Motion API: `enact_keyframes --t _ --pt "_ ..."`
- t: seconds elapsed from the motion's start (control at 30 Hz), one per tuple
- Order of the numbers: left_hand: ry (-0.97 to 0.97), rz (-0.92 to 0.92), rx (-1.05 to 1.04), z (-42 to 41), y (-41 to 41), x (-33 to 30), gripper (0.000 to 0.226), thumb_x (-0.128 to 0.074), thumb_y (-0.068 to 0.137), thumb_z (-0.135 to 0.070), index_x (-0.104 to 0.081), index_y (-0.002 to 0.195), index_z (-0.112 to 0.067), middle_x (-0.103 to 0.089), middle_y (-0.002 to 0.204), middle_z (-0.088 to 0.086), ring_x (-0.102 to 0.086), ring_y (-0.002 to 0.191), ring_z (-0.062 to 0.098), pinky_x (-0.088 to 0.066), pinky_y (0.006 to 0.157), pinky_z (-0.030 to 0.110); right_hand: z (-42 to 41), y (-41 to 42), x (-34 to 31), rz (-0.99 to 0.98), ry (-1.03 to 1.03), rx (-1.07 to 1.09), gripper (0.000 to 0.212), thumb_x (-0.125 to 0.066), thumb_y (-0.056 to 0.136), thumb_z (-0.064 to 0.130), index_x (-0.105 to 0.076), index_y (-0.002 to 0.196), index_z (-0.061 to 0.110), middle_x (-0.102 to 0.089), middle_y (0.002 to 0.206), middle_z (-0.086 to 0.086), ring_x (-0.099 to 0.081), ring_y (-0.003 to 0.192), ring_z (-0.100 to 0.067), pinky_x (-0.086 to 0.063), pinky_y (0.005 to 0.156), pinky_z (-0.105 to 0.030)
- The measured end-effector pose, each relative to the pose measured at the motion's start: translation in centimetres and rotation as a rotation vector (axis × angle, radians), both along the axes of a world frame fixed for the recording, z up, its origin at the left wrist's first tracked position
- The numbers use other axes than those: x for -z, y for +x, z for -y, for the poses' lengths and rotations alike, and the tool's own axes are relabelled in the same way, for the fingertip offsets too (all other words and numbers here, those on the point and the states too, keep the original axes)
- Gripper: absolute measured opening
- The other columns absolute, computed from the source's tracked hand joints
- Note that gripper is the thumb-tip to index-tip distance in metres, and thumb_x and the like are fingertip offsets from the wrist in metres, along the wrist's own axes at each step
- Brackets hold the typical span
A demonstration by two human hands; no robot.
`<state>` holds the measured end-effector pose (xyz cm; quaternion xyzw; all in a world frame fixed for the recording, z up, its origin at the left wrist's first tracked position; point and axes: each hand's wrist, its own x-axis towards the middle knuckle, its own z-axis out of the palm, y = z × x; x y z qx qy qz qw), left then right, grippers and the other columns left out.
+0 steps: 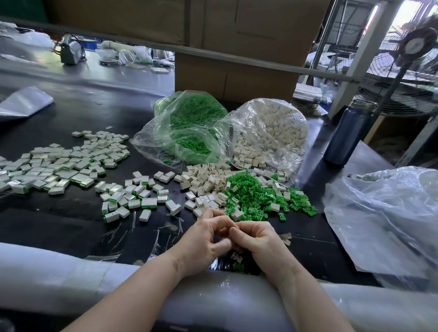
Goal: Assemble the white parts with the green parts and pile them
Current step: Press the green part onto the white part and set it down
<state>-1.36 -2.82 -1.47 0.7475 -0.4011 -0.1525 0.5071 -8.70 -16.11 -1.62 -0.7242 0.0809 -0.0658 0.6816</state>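
Observation:
My left hand [205, 238] and my right hand [258, 240] meet at the fingertips near the table's front edge, fingers curled closed. Whatever is pinched between them is hidden. Just under my right hand's fingers a white part [236, 257] and a green part [238, 267] show; I cannot tell if they are held. Right beyond my hands lie a loose heap of white parts [207, 183] and a heap of green parts [257, 195]. Assembled white-and-green pieces [132, 197] lie left of my hands, and a larger spread of them [60, 162] lies farther left.
An open bag of green parts [192, 129] and an open bag of white parts [267, 135] lie behind the heaps. A dark blue bottle [347, 134] stands at the right, crumpled clear plastic [392, 220] beside it. A cardboard box [233, 75] stands behind; white foam padding [54, 279] covers the front edge.

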Motion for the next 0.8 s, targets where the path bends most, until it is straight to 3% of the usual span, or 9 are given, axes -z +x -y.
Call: enact_keyframes --t 0.23,0.47,0.8 --pt "0.023 0.032 0.02 0.07 -0.07 0.08 0.023 -0.057 0.084 -0.002 -0.059 0.09 -0.025 -0.042 0.109 0.001 -0.047 0.105 0.014 -0.04 0.094 0.016 0.04 -0.03 -0.06 0.003 -0.002 0.016 0.018 -0.058 0.088 0.004 -0.067 0.093 -0.01 -0.063 0.087 -0.03 -0.055 0.08 -0.03 -0.044 0.078 -0.043" --pt "0.039 0.054 0.022 0.12 -0.04 0.17 0.019 -0.056 0.084 -0.002 -0.063 0.098 -0.013 -0.042 0.108 0.002 -0.047 0.104 0.015 -0.039 0.093 0.015 0.06 -0.06 -0.01 -0.004 0.007 0.023 0.017 -0.058 0.087 0.003 -0.068 0.091 -0.011 -0.062 0.085 -0.028 -0.055 0.078 -0.03 -0.043 0.077 -0.042" --pt "0.048 0.047 0.028 0.04 -0.1 -0.04 0.017 -0.057 0.085 -0.004 -0.062 0.1 -0.012 -0.043 0.108 0.002 -0.049 0.102 0.014 -0.04 0.092 0.015 0.15 0.05 0.1 0.002 0.023 0.014 0.016 -0.059 0.087 0.005 -0.069 0.088 -0.008 -0.063 0.08 -0.022 -0.055 0.075 -0.028 -0.046 0.07 -0.035"
